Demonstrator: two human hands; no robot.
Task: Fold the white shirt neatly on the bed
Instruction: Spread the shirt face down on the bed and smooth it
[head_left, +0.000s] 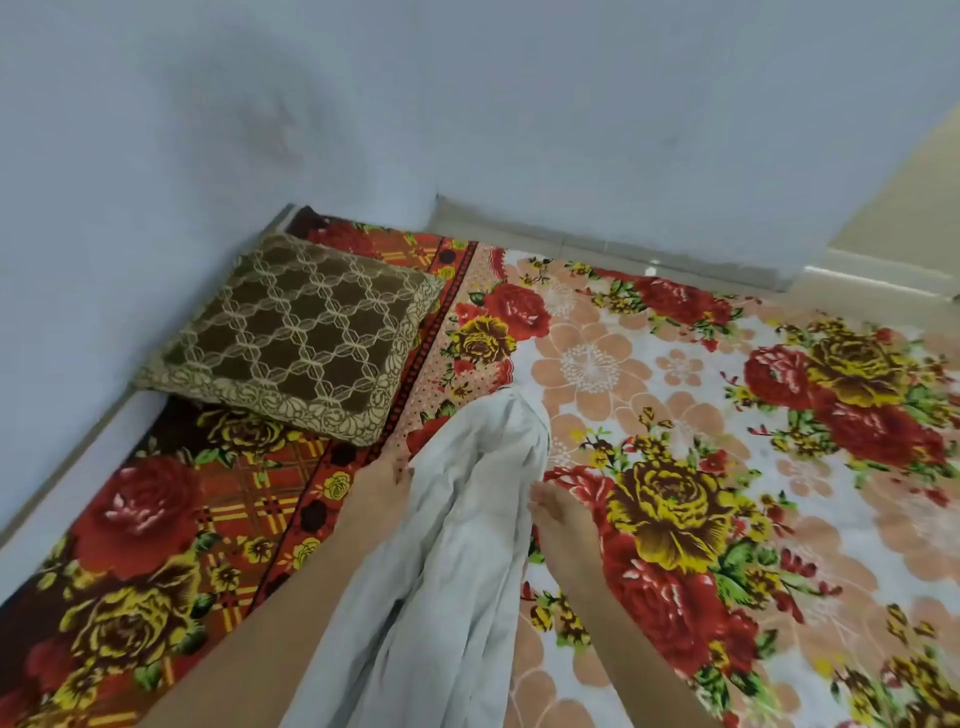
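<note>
Floral bed, brown cushion in wall corner.

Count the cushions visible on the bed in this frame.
1: a brown lattice-patterned cushion lies in the far-left corner by the wall, left of the white shirt. Others could sit outside the frame.

The shirt lies bunched in a long strip on the blanket that covers the bed, running from the near edge away toward the wall. The left hand touches its left side; the right hand sits just beside its right side. A cushion rests on the bed behind and left of the shirt, in the corner where two walls meet. Bare floor shows behind the bed at the far right.
</note>
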